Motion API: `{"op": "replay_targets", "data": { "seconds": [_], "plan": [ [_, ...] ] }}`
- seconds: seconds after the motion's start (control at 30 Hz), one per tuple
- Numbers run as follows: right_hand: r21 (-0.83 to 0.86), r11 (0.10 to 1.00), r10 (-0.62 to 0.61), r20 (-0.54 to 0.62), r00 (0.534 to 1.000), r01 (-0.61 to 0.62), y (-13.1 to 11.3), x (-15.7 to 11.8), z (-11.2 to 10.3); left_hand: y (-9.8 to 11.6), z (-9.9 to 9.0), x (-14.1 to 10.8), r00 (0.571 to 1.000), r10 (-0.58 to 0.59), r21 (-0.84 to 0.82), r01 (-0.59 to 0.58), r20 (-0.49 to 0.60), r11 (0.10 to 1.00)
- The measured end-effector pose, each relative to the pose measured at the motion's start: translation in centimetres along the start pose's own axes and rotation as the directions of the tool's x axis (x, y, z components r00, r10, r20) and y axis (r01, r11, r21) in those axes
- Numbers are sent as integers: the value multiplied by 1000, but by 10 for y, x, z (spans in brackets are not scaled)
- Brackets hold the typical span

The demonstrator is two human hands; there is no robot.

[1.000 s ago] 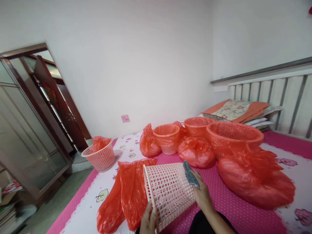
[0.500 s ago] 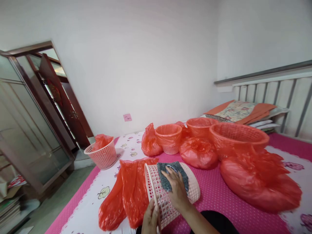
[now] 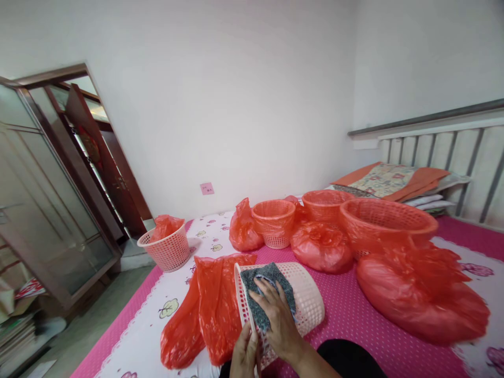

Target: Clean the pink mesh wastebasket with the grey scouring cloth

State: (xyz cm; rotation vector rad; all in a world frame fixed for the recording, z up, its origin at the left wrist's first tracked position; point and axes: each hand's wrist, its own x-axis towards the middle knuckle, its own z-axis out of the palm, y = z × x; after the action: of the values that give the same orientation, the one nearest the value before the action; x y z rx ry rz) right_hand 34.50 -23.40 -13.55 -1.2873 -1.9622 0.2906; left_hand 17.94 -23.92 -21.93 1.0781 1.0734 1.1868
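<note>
A pale pink perforated plastic basket (image 3: 311,294) lies on its side on the bed before me, its mouth facing left. My left hand (image 3: 244,350) grips the basket's rim at the lower near side. My right hand (image 3: 273,317) presses a dark grey cloth (image 3: 285,283) flat against the basket's wall, close to the rim, with fingers stretched over the cloth. Just left of the basket lies an empty-looking red plastic bag (image 3: 218,310), spread out on the sheet. Part of the basket's near side is hidden by my hands.
Behind stand red-bagged baskets (image 3: 273,210) and a larger one (image 3: 388,220). Full red bags, one (image 3: 421,299) at right, sit among them. A pink basket (image 3: 167,252) holding a red bag stands near the bed's left edge. Folded bedding (image 3: 388,178) lies by the headboard.
My right hand has slid the grey cloth leftward along the basket's wall to the rim. My left hand keeps its hold on the rim. The view has shifted slightly.
</note>
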Motion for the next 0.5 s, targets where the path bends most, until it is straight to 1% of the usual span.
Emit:
{"op": "replay_targets", "data": {
  "seconds": [0.17,0.27,0.4,0.5],
  "plan": [
    [-60,993,-109,-105,989,103,14,-12,17,-6,-4,3,1000,-31,10,30,4,999],
    [-116,979,-183,-155,971,166,19,-19,25,-8,-9,4,999,-30,8,30,42,1000],
    [-231,949,-266,-230,936,213,22,-30,29,-8,-14,3,998,-42,-42,44,51,998],
    [-334,903,-360,-248,899,270,25,-41,27,-4,-15,4,995,-64,-30,67,74,997]
  ]
}}
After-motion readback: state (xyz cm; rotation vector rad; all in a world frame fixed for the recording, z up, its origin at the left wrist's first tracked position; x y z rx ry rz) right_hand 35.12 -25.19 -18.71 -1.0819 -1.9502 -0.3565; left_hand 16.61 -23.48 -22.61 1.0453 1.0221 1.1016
